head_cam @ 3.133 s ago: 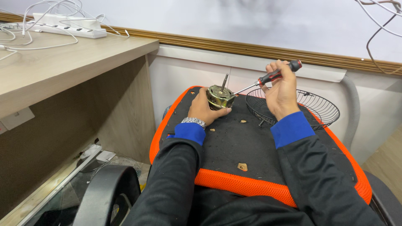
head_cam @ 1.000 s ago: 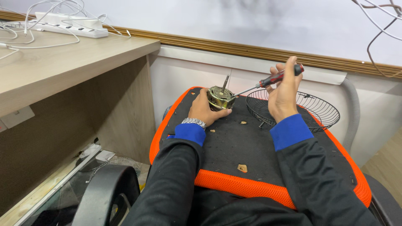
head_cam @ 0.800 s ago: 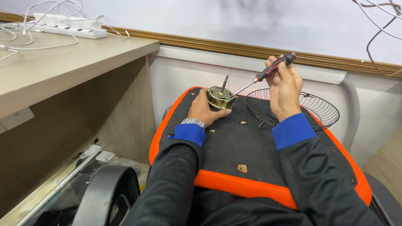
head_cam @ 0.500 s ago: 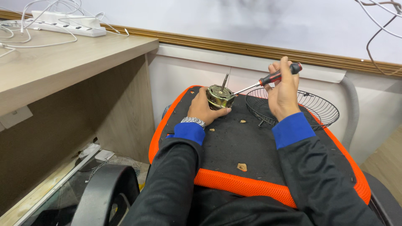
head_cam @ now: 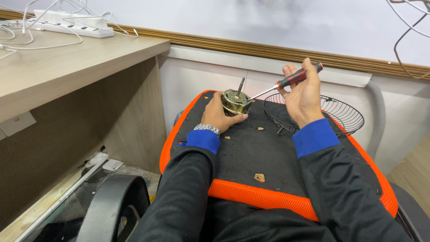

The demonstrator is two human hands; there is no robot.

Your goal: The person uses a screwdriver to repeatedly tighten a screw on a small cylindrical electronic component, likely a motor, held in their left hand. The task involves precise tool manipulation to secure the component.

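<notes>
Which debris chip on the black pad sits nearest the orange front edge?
The larger tan chip, alone near the front orange edge; the smaller chips lie up by the left hand.

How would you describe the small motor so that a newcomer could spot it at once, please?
Find the orange-edged black cushion; at its far edge the left hand grips the motor. Unlike the black wire fan guard beside it, it is a brassy drum with an upright shaft.
</notes>
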